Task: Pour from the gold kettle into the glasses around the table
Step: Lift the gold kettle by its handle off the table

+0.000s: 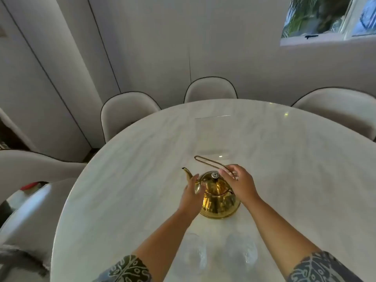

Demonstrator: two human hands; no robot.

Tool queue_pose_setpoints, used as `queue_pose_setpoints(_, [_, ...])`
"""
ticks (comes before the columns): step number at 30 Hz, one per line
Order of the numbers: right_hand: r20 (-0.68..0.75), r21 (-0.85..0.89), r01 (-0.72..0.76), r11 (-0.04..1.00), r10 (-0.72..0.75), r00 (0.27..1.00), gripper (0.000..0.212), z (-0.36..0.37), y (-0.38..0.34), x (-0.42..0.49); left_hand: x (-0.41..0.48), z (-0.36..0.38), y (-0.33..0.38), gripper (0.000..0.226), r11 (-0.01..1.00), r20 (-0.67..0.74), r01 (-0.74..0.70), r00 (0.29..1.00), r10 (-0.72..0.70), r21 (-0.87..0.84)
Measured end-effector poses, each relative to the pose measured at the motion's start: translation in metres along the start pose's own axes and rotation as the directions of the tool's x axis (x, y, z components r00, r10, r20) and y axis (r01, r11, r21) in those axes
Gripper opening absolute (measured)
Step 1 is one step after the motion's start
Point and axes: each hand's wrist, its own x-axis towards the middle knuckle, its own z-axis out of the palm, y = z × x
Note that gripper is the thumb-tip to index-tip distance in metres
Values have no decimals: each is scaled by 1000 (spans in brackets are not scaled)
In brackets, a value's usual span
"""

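**Two hands at the gold kettle, spout pointing up-left**

One gold kettle point(218, 198) stands upright on the white table point(126, 180), a little nearer than the table's middle. Its thin curved spout point(187, 173) points away and to the left, with a dark tip. Its long wire handle point(209, 162) is a narrow loop that slants up from the right side and leans back to the left, so the kettle's long line runs left to right across the view. The body is round, wide at the base, polished and mirror-bright; the lid carries a small silver knob point(214, 175).

The left hand point(192, 197) lies flat and open against the spout side of the body, fingers straight, gripping nothing. The right hand point(240, 185) curls loosely at the lower end of the handle; whether the fingers are closed on the wire I cannot tell.

Two clear glasses stand near the table's close edge, between the forearms: the left glass point(193, 254) and the right glass point(243, 252), both blurred. A tall clear vase point(212, 137) stands just behind the kettle.

The tabletop is oval, glossy, with faint grey marbling. Pale cushioned chairs point(130, 117) with dark piping ring it. The walls are plain white panels, and a window point(327, 17) shows greenery at upper right. Patterned sleeves point(130, 269) cover the upper arms.
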Motion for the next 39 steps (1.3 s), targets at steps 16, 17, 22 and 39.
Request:
queue_pose_setpoints(16, [-216, 392, -31, 919, 125, 968, 59, 31, 16, 19, 37, 16, -43, 54, 988, 123, -37, 992, 18, 151])
queue_pose_setpoints(17, [-229, 407, -28, 913, 131, 964, 60, 32, 15, 18, 38, 16, -44, 54, 989, 115, -33, 993, 16, 147])
queue_pose_setpoints(22, [-289, 461, -21, 887, 172, 942, 61, 37, 7, 11, 38, 12, -41, 54, 983, 104, -45, 994, 26, 180])
queue_pose_setpoints(39, [-436, 445, 157, 882, 61, 898, 56, -69, -100, -58, -58, 15, 60, 56, 811, 30, -346, 926, 377, 472])
